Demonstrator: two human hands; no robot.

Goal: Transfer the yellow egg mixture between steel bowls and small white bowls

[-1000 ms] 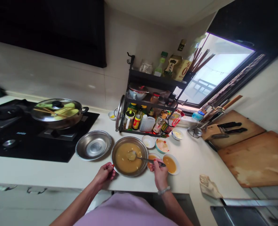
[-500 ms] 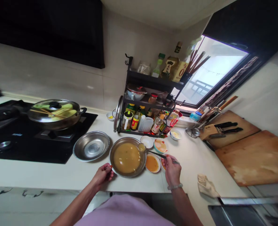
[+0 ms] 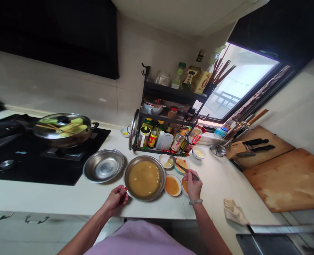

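My left hand (image 3: 117, 198) pinches the rim of a metal basin (image 3: 160, 191) that holds yellowish-brown broth with pale bits. In my right hand (image 3: 193, 185) is the dark handle of a ladle (image 3: 172, 161). Its bowl is tipped over a small white bowl (image 3: 162, 158), where some pale liquid shows. Close by stand a bowl of orange soup (image 3: 172, 185), a teal-rimmed bowl (image 3: 181, 164) with orange contents, and another orange-filled bowl (image 3: 184, 184) partly hidden by my right hand.
An empty metal basin (image 3: 103, 165) sits left of the broth. On the stove (image 3: 66, 170) stands a lidded pan (image 3: 63, 136). Behind the bowls rises a black rack (image 3: 170, 117) with bottles. Farther right are a knife block (image 3: 239, 148), cutting boards (image 3: 284, 173) and a cloth (image 3: 233, 211).
My right hand has moved the ladle from above the broth to the small white bowl, which now has liquid in it. My left hand stays at the basin rim.
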